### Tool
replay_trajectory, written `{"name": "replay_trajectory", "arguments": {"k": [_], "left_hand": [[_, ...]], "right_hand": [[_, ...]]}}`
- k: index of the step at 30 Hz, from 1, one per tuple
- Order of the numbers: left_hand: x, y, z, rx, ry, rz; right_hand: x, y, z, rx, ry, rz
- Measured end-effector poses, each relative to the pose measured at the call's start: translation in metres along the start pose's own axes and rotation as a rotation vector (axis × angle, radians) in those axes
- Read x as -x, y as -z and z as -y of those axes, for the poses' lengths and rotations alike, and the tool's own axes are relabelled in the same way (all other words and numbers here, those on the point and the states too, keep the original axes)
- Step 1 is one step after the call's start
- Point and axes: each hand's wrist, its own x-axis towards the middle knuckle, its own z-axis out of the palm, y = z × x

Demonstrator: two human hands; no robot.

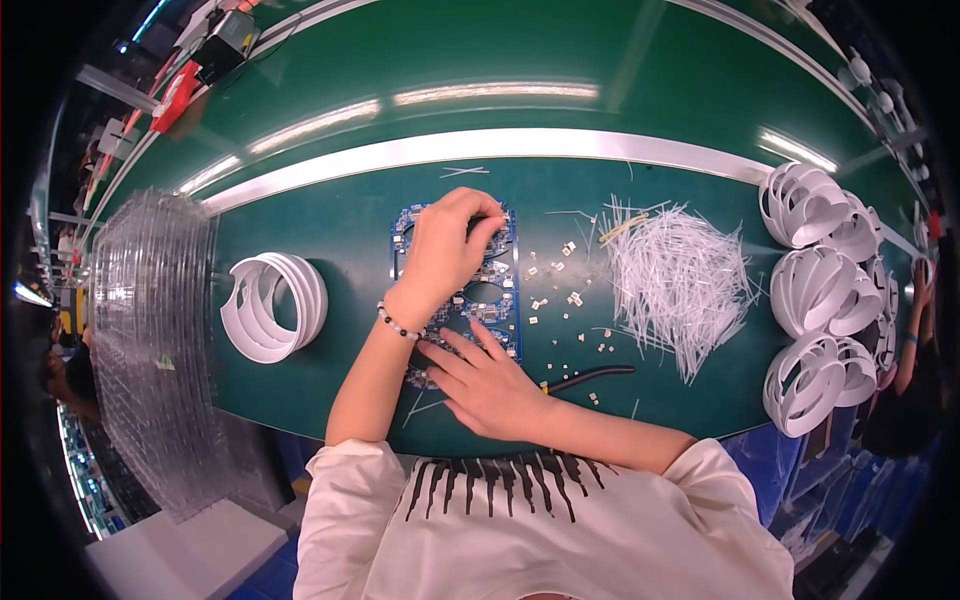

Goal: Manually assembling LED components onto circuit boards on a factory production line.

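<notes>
Head: two hands (447,245) (488,392) over one circuit panel (506,310)

No legible txt, nos. or signs

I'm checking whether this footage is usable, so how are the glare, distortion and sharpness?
Head view: bright glare streaks on the green surface beyond the white strip; head view: fisheye bends that strip into an arc, and the corners are black; head view: left hand, right hand and blue board look reasonably clear, the board's finest details too small to read.
</notes>
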Motion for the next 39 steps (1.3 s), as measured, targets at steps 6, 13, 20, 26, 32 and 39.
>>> {"name": "replay_trajectory", "arguments": {"k": [6,13,20,26,32,39], "left_hand": [[0.023,-0.012,-0.011,-0.046,-0.364,0.119],[0.02,0.03,0.01,-0.207,-0.119,0.01],[0.025,0.018,0.02,-0.3,-0.134,0.002],[0.014,0.016,0.018,-0.445,-0.257,0.062],[0.018,0.006,0.018,-0.348,-0.187,0.033],[0.025,0.005,0.011,-0.17,-0.291,0.022]], "right_hand": [[-0.001,0.0,0.0,-0.017,0.005,0.01],[0.0,0.002,0.001,-0.017,-0.013,0.013],[-0.001,0.002,0.003,-0.03,-0.01,0.017],[0.0,0.004,0.002,-0.031,-0.017,0.025],[0.0,0.001,0.001,-0.034,-0.03,0.01],[0.0,0.001,0.0,-0.05,-0.028,0.007]]}}
